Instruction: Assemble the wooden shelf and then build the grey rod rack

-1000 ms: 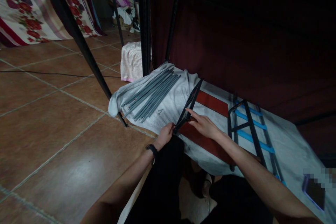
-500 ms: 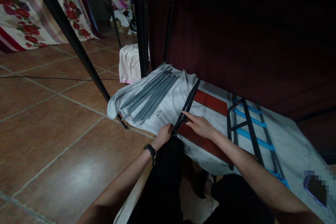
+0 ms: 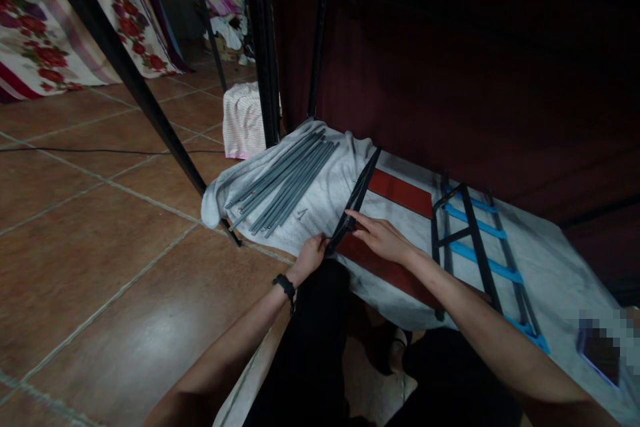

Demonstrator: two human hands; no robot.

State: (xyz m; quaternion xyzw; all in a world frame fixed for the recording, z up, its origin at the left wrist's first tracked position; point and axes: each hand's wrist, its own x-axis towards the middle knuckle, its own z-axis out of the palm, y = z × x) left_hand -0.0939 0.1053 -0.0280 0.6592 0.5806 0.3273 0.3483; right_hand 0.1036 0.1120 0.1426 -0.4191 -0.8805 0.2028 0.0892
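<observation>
My left hand (image 3: pixel 311 255), with a dark band on its wrist, has its fingers closed on the near end of a black metal frame (image 3: pixel 367 177). My right hand (image 3: pixel 383 240) is at the same frame, a little farther along, with the index finger stretched over the bar and the other fingers curled against it. Whether a small part sits under those fingers is hidden. Two reddish-brown panels (image 3: pixel 400 192) run from this frame to a second black frame (image 3: pixel 473 233) on the right. Left of my hands lie several grey rods (image 3: pixel 287 180).
A pale cloth (image 3: pixel 545 247) covers the low surface. Blue-strapped dark tubes (image 3: pixel 507 271) lie at right, near a phone (image 3: pixel 600 357). Black upright posts (image 3: pixel 267 80) and a slanted pole (image 3: pixel 140 93) stand at left. A cable (image 3: pixel 115 151) crosses the tiled floor.
The view has shifted very slightly. Both hands stay in nearly the same place on the black frame, and the rods and panels lie as before.
</observation>
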